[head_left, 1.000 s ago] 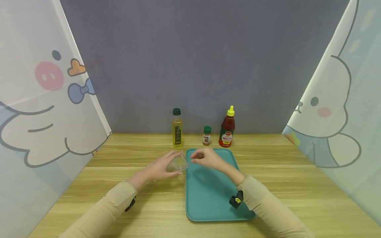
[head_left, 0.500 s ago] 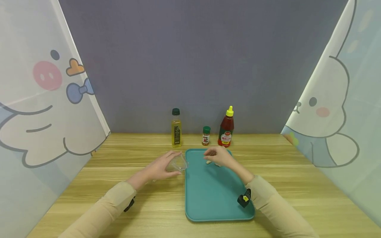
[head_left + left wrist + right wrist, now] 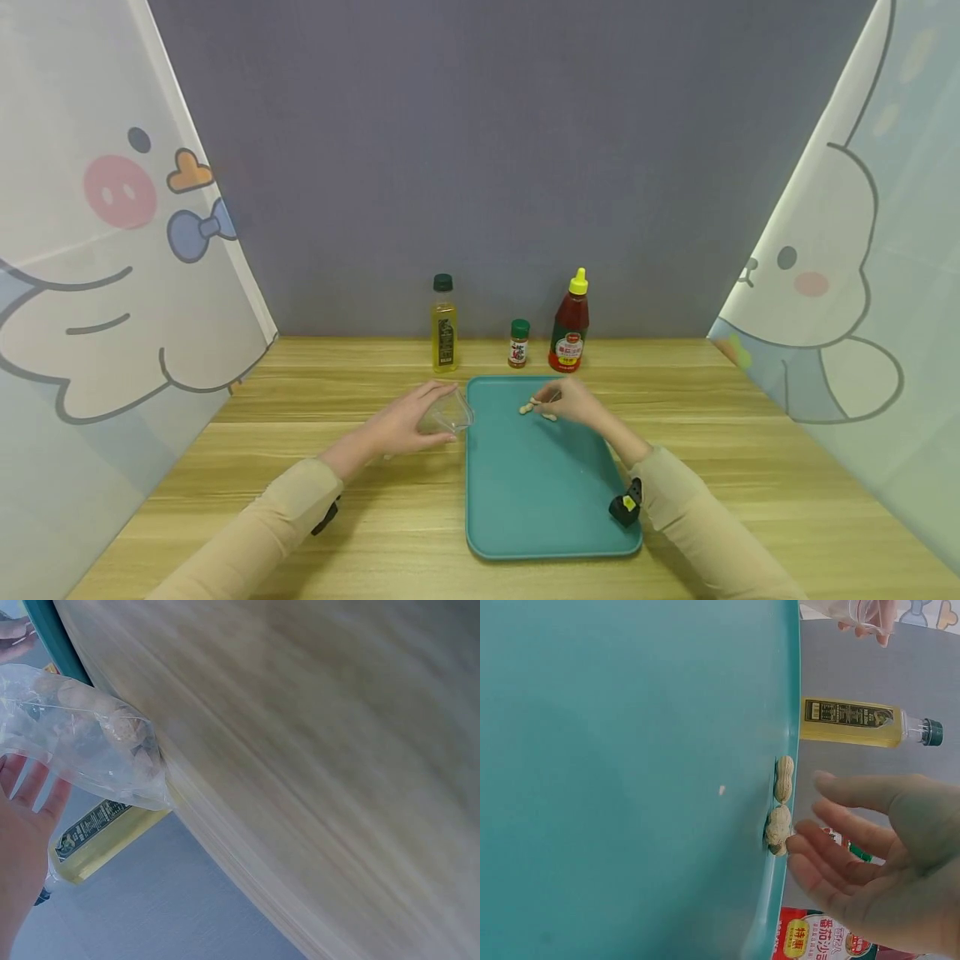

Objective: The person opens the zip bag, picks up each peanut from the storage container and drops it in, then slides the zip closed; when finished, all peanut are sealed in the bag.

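My left hand [image 3: 412, 423] holds a clear plastic bag [image 3: 452, 412] beside the tray's left edge, its mouth spread toward the tray. In the left wrist view, the bag [image 3: 90, 727] has several peanuts [image 3: 124, 727] inside. My right hand [image 3: 573, 403] is over the back part of the teal tray [image 3: 540, 500]. Peanuts [image 3: 527, 408] lie on the tray just under its fingertips. Seen from the right wrist, the thumb and fingers [image 3: 847, 829] stand apart, loosely bent, with the fingertips close to the peanuts [image 3: 778, 823]; whether they touch I cannot tell.
Behind the tray stand an oil bottle [image 3: 445, 329], a small green-capped spice jar [image 3: 518, 346] and a ketchup bottle [image 3: 570, 329]. The wooden table [image 3: 360, 517] ends at a grey back panel [image 3: 480, 167]. A tiny pale crumb [image 3: 721, 790] lies on the tray.
My right hand has moved rightward from the bag's mouth to over the tray's back part. Peanuts under it have come into view. The left hand and the bag stay nearly still.
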Motion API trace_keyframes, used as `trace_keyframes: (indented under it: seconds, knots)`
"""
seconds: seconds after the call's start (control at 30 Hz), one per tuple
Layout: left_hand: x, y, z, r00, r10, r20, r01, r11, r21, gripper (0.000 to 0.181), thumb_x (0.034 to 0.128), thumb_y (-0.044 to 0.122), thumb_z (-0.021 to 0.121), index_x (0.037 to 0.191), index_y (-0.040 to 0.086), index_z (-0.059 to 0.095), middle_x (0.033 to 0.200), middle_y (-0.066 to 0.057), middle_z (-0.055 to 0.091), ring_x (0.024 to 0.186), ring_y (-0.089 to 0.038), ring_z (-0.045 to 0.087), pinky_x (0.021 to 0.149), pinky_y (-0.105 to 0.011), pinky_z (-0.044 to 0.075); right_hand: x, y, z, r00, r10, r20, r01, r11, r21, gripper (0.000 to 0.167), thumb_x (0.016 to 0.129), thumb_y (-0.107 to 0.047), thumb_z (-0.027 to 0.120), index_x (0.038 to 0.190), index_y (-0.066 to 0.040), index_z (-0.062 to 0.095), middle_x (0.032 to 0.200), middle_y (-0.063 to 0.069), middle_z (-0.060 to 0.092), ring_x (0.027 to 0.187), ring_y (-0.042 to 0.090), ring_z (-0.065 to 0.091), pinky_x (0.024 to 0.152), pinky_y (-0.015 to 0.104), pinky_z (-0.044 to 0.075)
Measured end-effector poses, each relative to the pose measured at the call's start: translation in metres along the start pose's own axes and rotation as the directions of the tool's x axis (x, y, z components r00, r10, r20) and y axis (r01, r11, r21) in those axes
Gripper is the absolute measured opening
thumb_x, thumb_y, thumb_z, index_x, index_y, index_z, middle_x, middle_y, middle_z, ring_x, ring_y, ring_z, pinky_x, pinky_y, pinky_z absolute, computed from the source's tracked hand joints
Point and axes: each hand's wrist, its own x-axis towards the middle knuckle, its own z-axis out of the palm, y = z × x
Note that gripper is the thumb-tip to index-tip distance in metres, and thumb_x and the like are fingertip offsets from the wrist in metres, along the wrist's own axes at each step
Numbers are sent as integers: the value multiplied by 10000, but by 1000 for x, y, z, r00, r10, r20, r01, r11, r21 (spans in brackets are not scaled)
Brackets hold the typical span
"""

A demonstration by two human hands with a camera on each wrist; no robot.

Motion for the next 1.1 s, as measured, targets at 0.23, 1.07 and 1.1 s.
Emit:
trace_keyframes:
  seconds: [0.23,1.07,1.1]
  knots:
    - [-1,-1,1,1000,6,-6,-6,1000,6,804,839,545,614,1454,109,333,1410,-41,419,1263,-260,463,1040,-444,415,-1,2,0,995,73,74,-71,997,-27,230,818,-102,709,1012,20,682,963,117,688,828,207,618,677,309,524]
    - [-2,1,0,1000,-18,-2,18,1000,1,776,844,518,625,1458,145,332,1412,-31,417,1267,-264,461,1021,-453,433,-8,0,0,971,189,146,-181,981,-65,149,770,-94,750,898,-36,699,823,32,641,726,136,554,637,284,489]
    - [-2,1,0,1000,-17,-2,17,1000,1,778,843,518,625,1457,140,333,1411,-32,417,1266,-264,462,1021,-453,433,-8,0,1,973,181,145,-173,983,-68,149,774,-97,748,900,-34,701,823,32,645,725,135,557,636,284,491]
